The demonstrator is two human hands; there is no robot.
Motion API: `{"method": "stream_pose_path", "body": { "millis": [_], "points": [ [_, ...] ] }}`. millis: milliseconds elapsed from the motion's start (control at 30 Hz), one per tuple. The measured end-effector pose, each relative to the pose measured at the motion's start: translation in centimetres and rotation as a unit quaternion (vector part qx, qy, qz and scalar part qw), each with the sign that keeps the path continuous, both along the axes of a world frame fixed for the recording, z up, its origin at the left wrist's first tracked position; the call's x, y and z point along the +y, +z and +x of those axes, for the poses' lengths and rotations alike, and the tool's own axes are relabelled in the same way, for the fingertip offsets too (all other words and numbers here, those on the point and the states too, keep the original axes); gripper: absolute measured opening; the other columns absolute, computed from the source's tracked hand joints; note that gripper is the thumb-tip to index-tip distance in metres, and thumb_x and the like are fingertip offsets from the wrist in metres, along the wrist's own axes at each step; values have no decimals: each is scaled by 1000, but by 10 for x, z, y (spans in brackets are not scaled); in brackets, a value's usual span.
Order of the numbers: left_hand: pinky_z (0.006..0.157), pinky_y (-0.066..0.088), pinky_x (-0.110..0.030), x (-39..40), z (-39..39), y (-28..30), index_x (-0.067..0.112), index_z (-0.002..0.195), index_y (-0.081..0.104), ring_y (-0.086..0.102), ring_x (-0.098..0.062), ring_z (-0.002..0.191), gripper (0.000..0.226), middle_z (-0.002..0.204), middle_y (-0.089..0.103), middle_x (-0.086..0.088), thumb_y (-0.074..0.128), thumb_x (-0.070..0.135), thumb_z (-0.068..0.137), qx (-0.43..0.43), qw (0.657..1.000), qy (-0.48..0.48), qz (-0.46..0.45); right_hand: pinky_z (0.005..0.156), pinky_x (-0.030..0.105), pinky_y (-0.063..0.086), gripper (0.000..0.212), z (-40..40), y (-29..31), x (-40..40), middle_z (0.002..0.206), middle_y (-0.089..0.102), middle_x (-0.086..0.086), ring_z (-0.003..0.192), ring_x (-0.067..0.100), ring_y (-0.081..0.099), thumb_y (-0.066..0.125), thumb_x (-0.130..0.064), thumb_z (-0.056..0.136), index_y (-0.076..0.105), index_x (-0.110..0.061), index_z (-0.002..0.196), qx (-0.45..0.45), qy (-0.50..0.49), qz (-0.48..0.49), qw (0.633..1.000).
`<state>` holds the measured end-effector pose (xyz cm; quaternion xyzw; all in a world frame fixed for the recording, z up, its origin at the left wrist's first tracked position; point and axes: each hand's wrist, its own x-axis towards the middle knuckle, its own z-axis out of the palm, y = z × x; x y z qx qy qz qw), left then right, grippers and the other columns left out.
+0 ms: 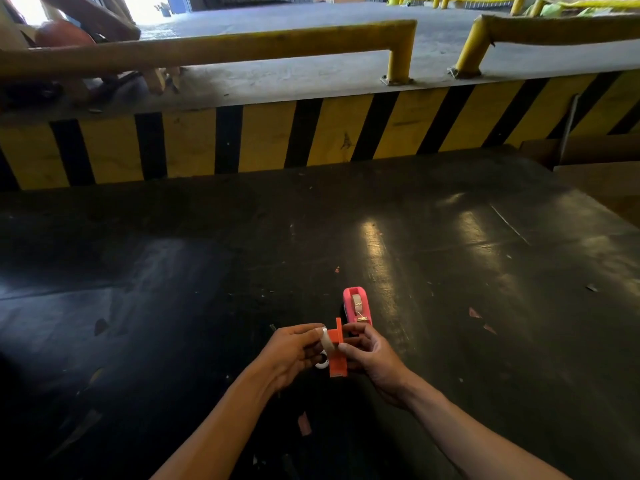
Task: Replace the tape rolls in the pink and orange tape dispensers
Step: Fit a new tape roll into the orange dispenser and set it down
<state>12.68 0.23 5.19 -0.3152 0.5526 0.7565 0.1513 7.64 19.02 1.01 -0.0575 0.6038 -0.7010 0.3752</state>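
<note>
Orange plastic sits between both hands: the orange dispenser (337,355) is held just above the dark desk (450,271), the right hand (372,356) with fingers closed on its side, the left hand (294,351) pinching a clear tape roll (327,342) against it. Seating that roll looks like the step in hand. Just beyond stands the pink dispenser (358,304), a roll apparently inside, so probably finished.

dark glossy table (173,271) scattered with small paper scraps (304,423) | yellow-and-black striped ledge (263,136) seen behind | yellow railings (242,46) mounted above | cardboard (595,157) at right
</note>
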Motion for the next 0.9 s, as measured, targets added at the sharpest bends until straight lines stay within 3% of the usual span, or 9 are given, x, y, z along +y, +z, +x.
{"method": "stream_pose_path", "body": {
  "millis": [167, 367, 700, 900],
  "points": [
    [90, 58, -43, -1, 1, 0, 9, 121, 65, 69, -31, 108, 35, 120, 68, -17, 65, -2, 88, 31, 999, -38, -3, 92, 50, 58, 45, -2, 1, 1, 125, 61, 18, 111, 33, 66, 74, -20, 87, 54, -18, 127, -5, 10, 18, 1000],
    [98, 56, -49, 2, -2, -8, 14, 124, 66, 69, -26, 109, 35, 122, 67, -12, 66, 7, 90, 50, 989, -79, -113, 89, 47, 59, 41, 0, 3, 1, 124, 61, 18, 110, 32, 67, 72, -18, 89, 54, -18, 126, -24, 12, 25, 999],
    [100, 55, -46, 9, 4, -11, 16, 122, 67, 70, -23, 107, 27, 116, 71, -8, 61, 21, 96, 43, 990, -80, -105, 90, 44, 59, 42, 6, 6, -1, 123, 64, 18, 110, 30, 68, 73, -19, 87, 57, -16, 125, -23, 10, 17, 1000],
    [92, 59, -40, 10, 2, -15, 14, 123, 65, 70, -24, 106, 29, 119, 69, -10, 63, 20, 95, 27, 992, -77, -98, 84, 38, 59, 37, 6, 4, 1, 121, 66, 16, 108, 30, 68, 70, -15, 89, 58, -15, 125, -44, 7, 22, 999]
  ]
}}
